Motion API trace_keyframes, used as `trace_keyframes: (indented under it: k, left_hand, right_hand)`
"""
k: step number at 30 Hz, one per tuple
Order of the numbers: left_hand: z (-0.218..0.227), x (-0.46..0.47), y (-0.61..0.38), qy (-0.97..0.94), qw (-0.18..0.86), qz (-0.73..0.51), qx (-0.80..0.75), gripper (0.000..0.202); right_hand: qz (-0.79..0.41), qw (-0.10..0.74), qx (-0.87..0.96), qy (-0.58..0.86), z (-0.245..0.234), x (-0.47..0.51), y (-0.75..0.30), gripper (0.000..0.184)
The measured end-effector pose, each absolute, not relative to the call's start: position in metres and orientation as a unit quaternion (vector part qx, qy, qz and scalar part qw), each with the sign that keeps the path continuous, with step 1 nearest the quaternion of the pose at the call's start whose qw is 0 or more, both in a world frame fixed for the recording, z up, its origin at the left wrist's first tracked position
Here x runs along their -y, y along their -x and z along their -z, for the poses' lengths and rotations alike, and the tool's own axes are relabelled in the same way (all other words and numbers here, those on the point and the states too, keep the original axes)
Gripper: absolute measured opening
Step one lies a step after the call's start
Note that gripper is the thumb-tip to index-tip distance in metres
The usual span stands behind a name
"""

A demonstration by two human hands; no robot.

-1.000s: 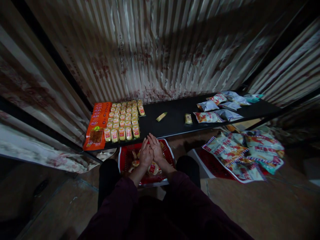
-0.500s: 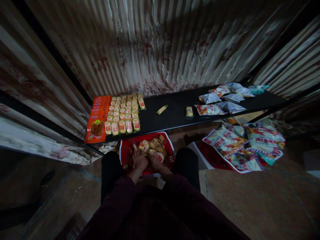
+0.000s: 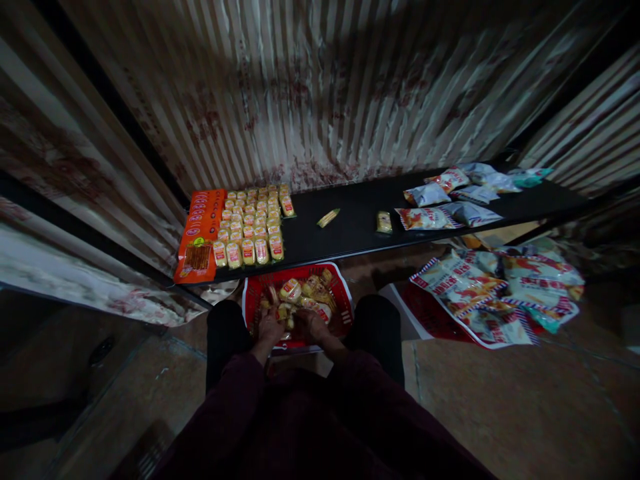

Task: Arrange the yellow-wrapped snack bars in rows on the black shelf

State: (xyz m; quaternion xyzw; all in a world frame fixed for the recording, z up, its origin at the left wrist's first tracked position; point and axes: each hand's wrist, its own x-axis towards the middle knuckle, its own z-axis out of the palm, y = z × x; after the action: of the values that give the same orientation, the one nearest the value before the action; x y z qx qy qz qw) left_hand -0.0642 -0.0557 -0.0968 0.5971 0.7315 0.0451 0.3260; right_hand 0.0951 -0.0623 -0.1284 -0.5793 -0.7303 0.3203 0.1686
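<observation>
Both my hands are down inside a red basket (image 3: 340,293) that stands on the floor between my knees. It holds several small yellow wrapped snack packets (image 3: 307,291). My left hand (image 3: 270,328) and my right hand (image 3: 309,325) lie close together among the packets at the basket's near side, fingers curled into the pile. It is too dark to make out what either hand holds. Just beyond the basket runs a low black shelf (image 3: 350,230) with neat rows of the same yellow packets (image 3: 253,223) at its left end.
An orange pack (image 3: 200,230) lies left of the rows. Two loose packets (image 3: 329,217) lie mid-shelf, and bagged snacks (image 3: 453,200) lie at its right end. A heap of larger bags (image 3: 495,293) covers the floor at right. Corrugated sheeting forms the wall behind.
My hands were pressed together above the basket near the shelf edge. They have dropped toward me into the basket and now sit among the packets.
</observation>
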Motion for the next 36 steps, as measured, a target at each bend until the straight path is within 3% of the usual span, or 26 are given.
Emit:
trace_keyframes:
  k: [7, 12, 17, 26, 31, 36]
  left_hand:
    - [0.103, 0.055, 0.060, -0.604, 0.294, -0.085, -0.736, 0.046]
    - [0.102, 0.049, 0.049, -0.640, 0.273, -0.119, -0.708, 0.046]
    - [0.094, 0.046, 0.038, -0.683, 0.290, -0.141, -0.655, 0.045]
    - [0.084, 0.049, 0.023, -0.685, 0.317, -0.143, -0.641, 0.047]
    - [0.082, 0.047, 0.017, -0.648, 0.358, -0.197, -0.642, 0.036]
    - [0.090, 0.044, 0.022, -0.485, 0.470, -0.270, -0.686, 0.019]
  right_hand:
    - [-0.351, 0.197, 0.690, 0.602, 0.134, 0.061, -0.096, 0.027]
    - [-0.453, 0.351, 0.526, 0.628, 0.138, 0.061, -0.095, 0.024]
    - [-0.592, 0.483, 0.292, 0.575, 0.140, 0.060, -0.101, 0.044]
    - [-0.677, 0.517, 0.159, 0.498, 0.133, 0.063, -0.103, 0.051]
    - [-0.667, 0.543, 0.138, 0.492, 0.140, 0.061, -0.104, 0.052]
    - [-0.653, 0.563, 0.106, 0.496, 0.146, 0.060, -0.105, 0.046]
